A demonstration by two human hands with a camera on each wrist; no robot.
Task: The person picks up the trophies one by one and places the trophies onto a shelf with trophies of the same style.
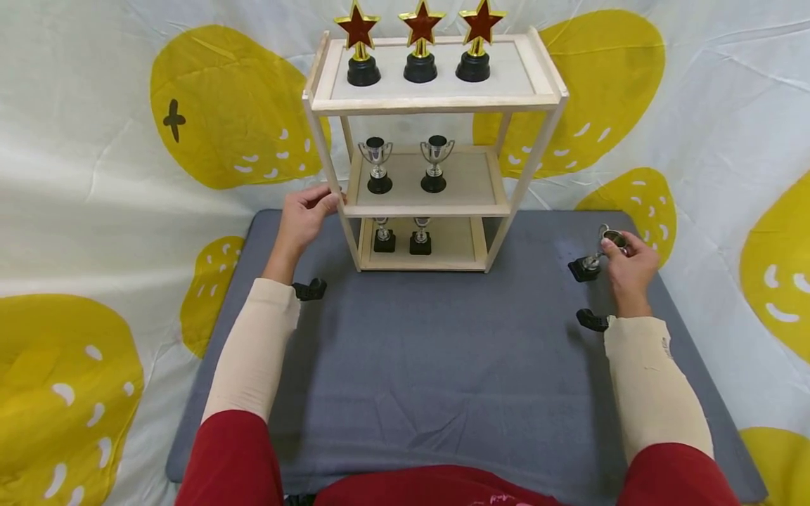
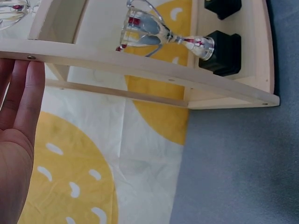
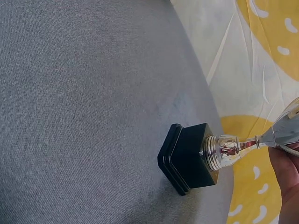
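My left hand [image 1: 301,219] grips the left front post of a pale wooden three-tier shelf [image 1: 436,211], level with its middle tier. In the left wrist view, straight fingers [image 2: 23,93] reach the post and their tips are partly hidden behind it. Off to the right, my right hand [image 1: 635,270] holds a small silver trophy cup [image 3: 191,156] by its bowl. The cup leans, its square black base pointing down and left, close over the table. Part of the bowl lies outside the right wrist view.
Three gold trophies with red stars [image 1: 420,31] stand on the top tier. Two silver cups [image 1: 434,165] are on the middle tier and two [image 1: 420,242] on the bottom. A grey table [image 1: 443,351] lies beneath, with a yellow-patterned white cloth [image 1: 728,140] around it.
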